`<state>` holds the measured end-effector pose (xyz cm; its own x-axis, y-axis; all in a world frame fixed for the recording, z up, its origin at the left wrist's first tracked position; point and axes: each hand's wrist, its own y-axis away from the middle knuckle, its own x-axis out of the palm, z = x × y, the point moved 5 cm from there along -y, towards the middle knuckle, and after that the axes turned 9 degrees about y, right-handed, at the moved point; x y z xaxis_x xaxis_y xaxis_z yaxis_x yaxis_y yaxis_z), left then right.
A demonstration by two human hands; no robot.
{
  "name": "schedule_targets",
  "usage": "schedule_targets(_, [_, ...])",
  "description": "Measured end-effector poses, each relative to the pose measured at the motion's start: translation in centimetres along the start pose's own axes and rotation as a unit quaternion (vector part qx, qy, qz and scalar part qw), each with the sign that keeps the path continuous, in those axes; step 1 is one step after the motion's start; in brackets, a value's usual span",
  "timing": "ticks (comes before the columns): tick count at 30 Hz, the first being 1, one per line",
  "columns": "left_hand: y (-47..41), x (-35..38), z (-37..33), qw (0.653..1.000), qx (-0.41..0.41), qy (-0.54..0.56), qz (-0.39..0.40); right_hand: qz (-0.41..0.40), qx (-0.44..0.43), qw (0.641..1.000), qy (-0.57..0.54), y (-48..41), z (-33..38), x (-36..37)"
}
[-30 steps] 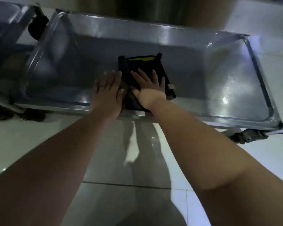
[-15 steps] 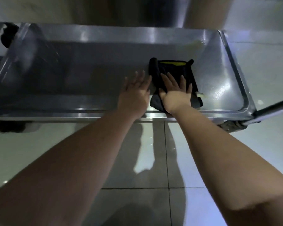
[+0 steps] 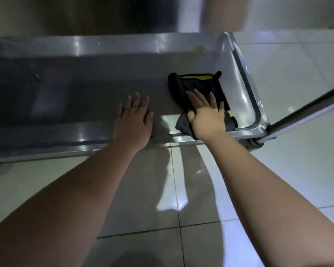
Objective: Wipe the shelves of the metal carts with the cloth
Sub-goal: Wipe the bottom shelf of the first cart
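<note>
While the person leans over the cart, the right hand point(image 3: 206, 116) lies flat on the black cloth point(image 3: 201, 87). Its fingers are straight and spread out, pressing down on the cloth. The cloth has a yellow strip point(image 3: 197, 76) on its far edge. It sits on the low metal shelf point(image 3: 85, 97), near the right end, and a bit of it bunches up under the wrist by the front edge. The left hand point(image 3: 132, 122) lies flat on the bare metal beside it, apart from the cloth, with straight fingers and nothing in it.

Just past the cloth, the raised rim point(image 3: 245, 89) of the shelf curves round and blocks the way to the right. A round metal bar point(image 3: 307, 110) slants up from that corner, and a wheel point(image 3: 249, 145) peeks out under it. A small yellow spot point(image 3: 199, 48) shows on the back wall of the shelf. Shiny pale floor tiles point(image 3: 287, 74) lie all around, with arm shadows on them.
</note>
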<state>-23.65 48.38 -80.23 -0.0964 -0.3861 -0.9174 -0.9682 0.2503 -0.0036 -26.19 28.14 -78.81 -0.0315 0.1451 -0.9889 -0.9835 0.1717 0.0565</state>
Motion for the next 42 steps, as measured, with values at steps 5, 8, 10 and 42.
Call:
schedule_targets(5, [-0.2, 0.1, -0.3, 1.0, 0.0, -0.018, -0.001, -0.002, 0.114, 0.993, -0.011, -1.2, -9.5, -1.4])
schedule_targets(8, [-0.4, 0.1, -0.7, 0.999, 0.0, -0.04, -0.001, 0.01, 0.177, 0.984, -0.002, -2.6, -10.9, -1.5])
schedule_targets(10, [-0.4, 0.2, -0.8, 0.999, -0.003, -0.046, 0.002, 0.033, 0.197, 0.98, 0.008, -3.6, -9.4, -1.3])
schedule_targets(42, [-3.0, -1.3, 2.8, 0.999, 0.0, -0.027, -0.035, -0.007, 0.101, 0.994, -0.032, -9.5, -6.7, -1.2])
